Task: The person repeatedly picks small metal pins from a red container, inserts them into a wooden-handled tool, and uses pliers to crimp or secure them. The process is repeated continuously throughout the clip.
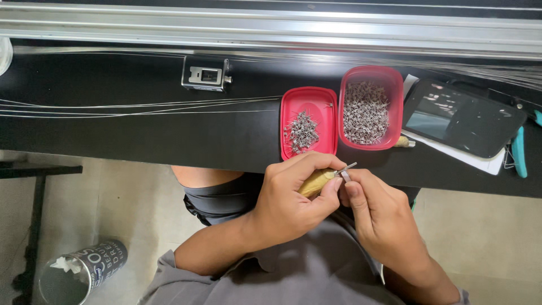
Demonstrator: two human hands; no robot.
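1. Head view: small silver metal pin [346,169], thin and rigid, sits pinched at the tip of a yellowish wooden-looking tool handle [316,182], just below the near table edge, over the person's lap.
2. Left hand [291,197] is wrapped closed around the handle, thumb and forefinger near its tip. Right hand [384,217] has thumb and forefinger pressed together on the pin.
3. Handling, by my read: pin is very light, stiff, smooth metal, so slippery and easy to drop or flick away; fingertip pinch at mid-shaft looks right. Handle looks light and rigid; a full-fist grip suits it.
4. Just beyond the hands, on the black table [141,135]: shallow red plastic lid [322,99] with a small heap of similar pins, touching a deeper red plastic tub [395,79] holding many more.
5. Also there: thin wires [113,107] running across the table, small metal block fixture [206,74], dark tablet [463,116], teal-handled pliers [519,152].
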